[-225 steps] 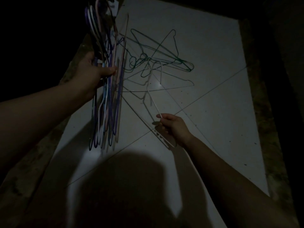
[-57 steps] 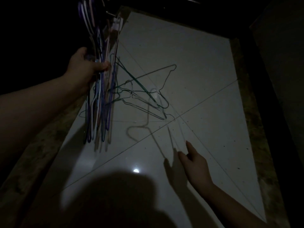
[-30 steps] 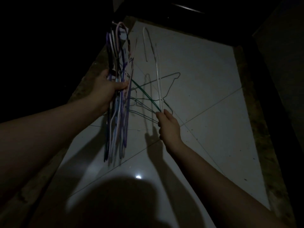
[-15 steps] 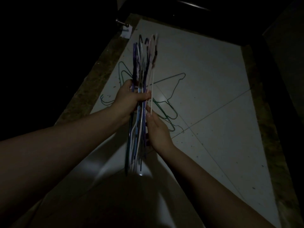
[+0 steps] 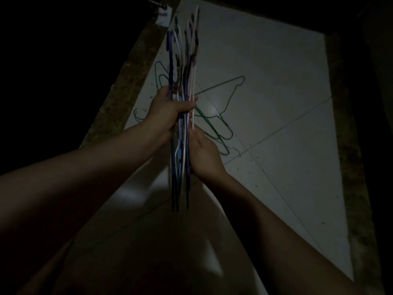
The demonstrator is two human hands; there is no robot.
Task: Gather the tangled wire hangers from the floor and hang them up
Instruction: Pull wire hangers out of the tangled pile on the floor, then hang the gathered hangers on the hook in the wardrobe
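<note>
My left hand (image 5: 170,109) grips a bundle of wire hangers (image 5: 182,60), purple, blue, white and pink, held upright over the floor. A white hanger sits at the bundle's right side inside that grip. Just below, my right hand (image 5: 205,153) closes on the bundle's lower part from the right; its fingers are hidden behind the wires. Several green wire hangers (image 5: 214,122) lie tangled on the white tiled floor (image 5: 276,92) behind the bundle, and more green loops (image 5: 138,114) show to the left of my left hand.
A dark speckled border strip (image 5: 119,92) runs along the floor's left edge, with another (image 5: 357,188) along the right. A small white thing with a metal knob (image 5: 162,15) sits at the top left. My shadow covers the near floor.
My right hand picked a white hanger off the floor and brought it to the bundle. The white hanger now sits in my left hand's grip, and my right hand has slid lower on the bundle.
</note>
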